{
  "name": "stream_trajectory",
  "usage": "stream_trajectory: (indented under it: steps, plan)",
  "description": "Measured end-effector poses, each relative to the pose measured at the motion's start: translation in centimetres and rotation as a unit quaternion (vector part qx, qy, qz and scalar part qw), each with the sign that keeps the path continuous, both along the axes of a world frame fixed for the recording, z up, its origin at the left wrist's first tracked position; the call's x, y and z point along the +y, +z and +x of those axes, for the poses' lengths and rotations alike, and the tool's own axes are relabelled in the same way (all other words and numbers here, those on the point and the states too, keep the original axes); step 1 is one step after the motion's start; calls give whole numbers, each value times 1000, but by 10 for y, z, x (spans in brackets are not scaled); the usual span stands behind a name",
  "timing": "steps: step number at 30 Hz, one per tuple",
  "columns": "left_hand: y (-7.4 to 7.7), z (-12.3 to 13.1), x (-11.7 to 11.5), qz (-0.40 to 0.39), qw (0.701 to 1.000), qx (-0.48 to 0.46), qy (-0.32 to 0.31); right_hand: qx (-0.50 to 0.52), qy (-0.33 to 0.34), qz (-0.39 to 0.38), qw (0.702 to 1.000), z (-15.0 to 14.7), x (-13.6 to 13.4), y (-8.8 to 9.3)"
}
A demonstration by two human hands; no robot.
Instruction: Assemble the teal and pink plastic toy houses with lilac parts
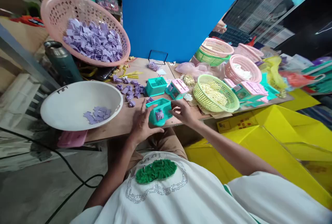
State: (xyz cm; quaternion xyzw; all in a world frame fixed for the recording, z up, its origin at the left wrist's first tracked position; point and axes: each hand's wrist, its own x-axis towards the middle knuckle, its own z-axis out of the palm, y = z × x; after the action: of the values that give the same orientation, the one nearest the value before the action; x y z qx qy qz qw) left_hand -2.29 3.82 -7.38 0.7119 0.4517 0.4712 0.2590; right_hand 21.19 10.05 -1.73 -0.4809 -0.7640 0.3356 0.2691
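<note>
A teal plastic box (166, 105) with an open top sits at the table's front edge, between my two hands. A small light-purple plastic part (159, 114) shows in its near side. My left hand (141, 123) holds the box from the left, fingers along its wall and thumb stretched below. From the right, my right hand (183, 112) pinches the box's side with bent fingers. Just behind stand another teal box (156, 86) and a teal piece with a pink top (178, 87). Loose purple parts (131, 92) lie to the left of them.
A white bowl (77, 96) with flat purple pieces is at left, near a dark bottle (62, 61). Behind leans a pink basket (46, 13) full of purple parts. At right are a yellow-green basket (230, 103) of rubber bands, pink baskets (255, 72) and yellow boxes (259, 144).
</note>
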Motion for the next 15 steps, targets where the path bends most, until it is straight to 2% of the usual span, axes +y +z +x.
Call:
stream_trajectory:
  steps: [3, 6, 9, 11, 13, 15]
  plan:
    - [0, -4, -10, -8, 1000, 17, 15, 26, -13, 94, 995, -8, -25, -29]
    - [1, -4, -15, -19, 999, 6, 32, 60, -3, 119, 991, -13, -32, -37]
    - [8, -2, -10, -75, 995, -64, 31, 54, 34, 125, 990, -10, -19, -23]
    - [13, -2, -1, -116, 984, -133, 23, 3, 61, 118, 991, -9, -4, -6]
    - [15, -3, 8, -142, 972, -185, 28, -66, 57, 87, 992, -12, 9, 7]
    - [16, -5, 13, -141, 969, -193, 56, -122, 40, 36, 991, -19, 18, 15]
